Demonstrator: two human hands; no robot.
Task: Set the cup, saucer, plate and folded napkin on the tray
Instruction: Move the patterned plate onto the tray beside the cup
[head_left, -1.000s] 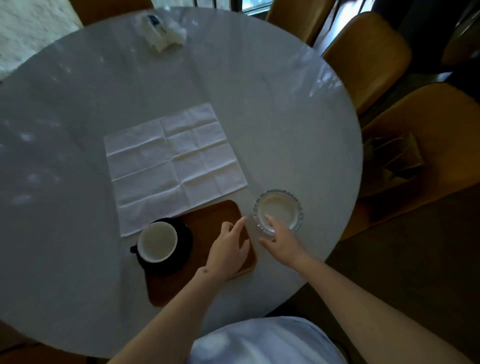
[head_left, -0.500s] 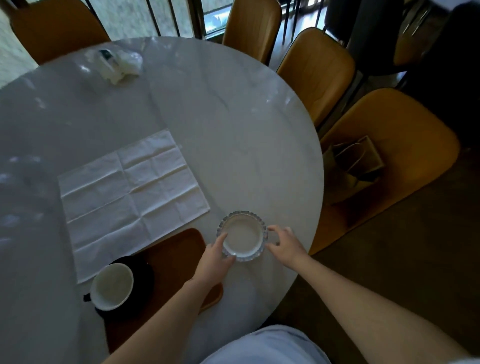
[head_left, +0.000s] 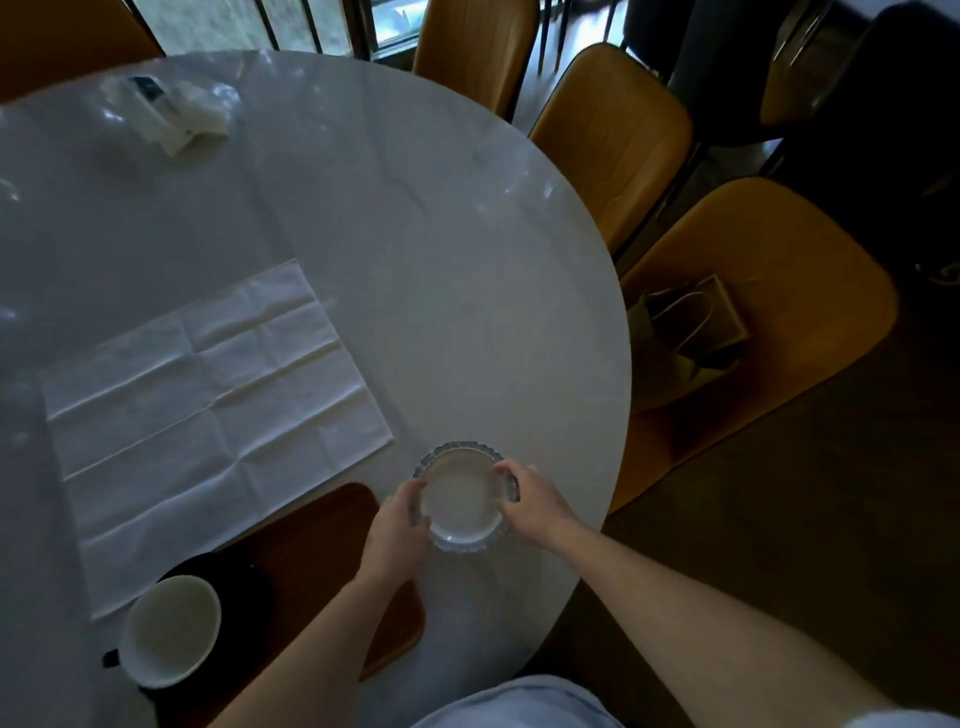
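Both hands gripped scalloped glass plate (head_left: 464, 499) by opposite rims, left hand (head_left: 395, 535) & right hand (head_left: 530, 501), beside wooden tray (head_left: 332, 551), napkin (head_left: 208, 410) lay unfolded nearby

Single head-worn wide-angle camera, looking forward and steeply down over round desk (head_left: 363, 218) from its near edge. Close range: forearms enter from bottom of frame, left hand (head_left: 397, 535) and right hand (head_left: 535, 501) in lower centre. Far desk rim, chairs (head_left: 613, 135) and window bars along top; floor at right. No second view.
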